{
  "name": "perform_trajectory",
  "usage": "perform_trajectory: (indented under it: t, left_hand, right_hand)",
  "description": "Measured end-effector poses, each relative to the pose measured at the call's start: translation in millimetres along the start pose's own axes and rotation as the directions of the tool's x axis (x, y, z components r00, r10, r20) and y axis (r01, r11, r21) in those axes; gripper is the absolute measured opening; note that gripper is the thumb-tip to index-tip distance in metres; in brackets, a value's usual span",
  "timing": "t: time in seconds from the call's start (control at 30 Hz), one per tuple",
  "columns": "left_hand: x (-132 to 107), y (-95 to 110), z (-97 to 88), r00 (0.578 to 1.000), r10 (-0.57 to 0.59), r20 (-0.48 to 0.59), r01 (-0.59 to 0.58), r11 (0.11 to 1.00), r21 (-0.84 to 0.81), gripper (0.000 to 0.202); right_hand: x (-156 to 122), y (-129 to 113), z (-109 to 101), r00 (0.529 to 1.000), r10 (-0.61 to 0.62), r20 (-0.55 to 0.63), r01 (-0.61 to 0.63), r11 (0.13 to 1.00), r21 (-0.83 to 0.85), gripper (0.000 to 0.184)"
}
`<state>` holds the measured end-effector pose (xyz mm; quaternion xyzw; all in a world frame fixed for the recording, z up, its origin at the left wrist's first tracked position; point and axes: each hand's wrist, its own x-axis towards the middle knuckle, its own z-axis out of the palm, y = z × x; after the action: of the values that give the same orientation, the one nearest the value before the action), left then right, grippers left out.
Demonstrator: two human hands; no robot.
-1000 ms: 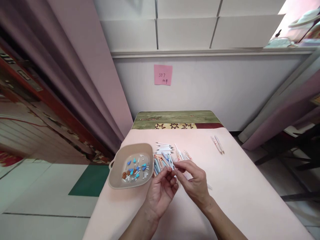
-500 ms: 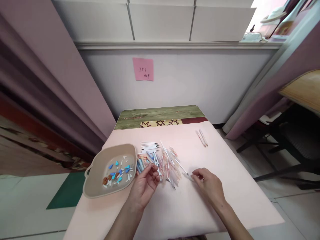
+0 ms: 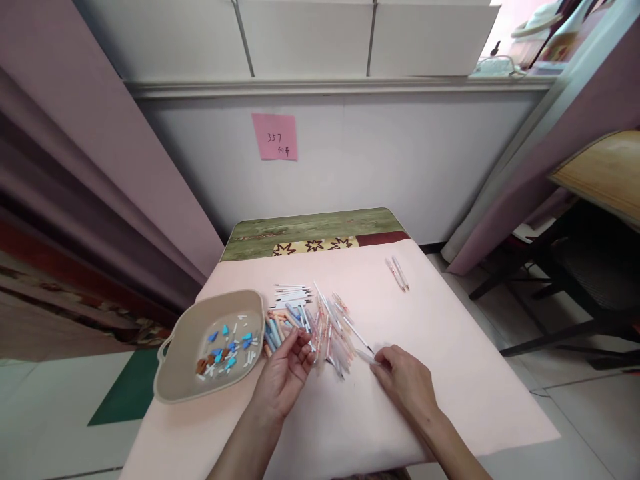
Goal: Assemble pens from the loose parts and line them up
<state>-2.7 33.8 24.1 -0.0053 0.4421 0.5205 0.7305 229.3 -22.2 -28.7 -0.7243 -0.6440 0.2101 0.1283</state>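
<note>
A heap of thin pens and pen parts (image 3: 313, 320) lies on the pink table cover (image 3: 440, 347). My left hand (image 3: 285, 377) rests at the heap's near left edge, fingers curled round a pale blue pen barrel. My right hand (image 3: 405, 380) lies on the cover to the heap's right, its fingertips pinched on a small clear pen piece (image 3: 367, 358). A beige tray (image 3: 173, 363) with blue, brown and white caps stands left of the heap.
Two pens (image 3: 397, 273) lie apart at the far right of the cover. A green patterned strip (image 3: 310, 233) shows at the table's far end. A pink note (image 3: 275, 136) hangs on the wall. A dark chair (image 3: 575, 280) stands to the right.
My hands, close together over the heap a second ago, have parted; the right one has dropped to the cover on the right. The view has shifted right.
</note>
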Motion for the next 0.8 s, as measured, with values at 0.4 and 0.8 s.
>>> perform_trajectory:
  t: [0.4, 0.8]
  left_hand:
    - [-7, -10, 7.7, 0.999, -0.027, -0.046, 0.027, 0.999, 0.019, 0.011]
    - [-7, -15, 4.5, 0.995, 0.013, 0.103, -0.016, 1.000, 0.025, 0.012]
  right_hand:
    - [66, -27, 3, 0.998, 0.037, 0.048, -0.035, 0.998, -0.045, 0.008]
    - [5, -52, -39, 0.931, -0.254, -0.263, 0.328, 0.897, 0.295, 0.009]
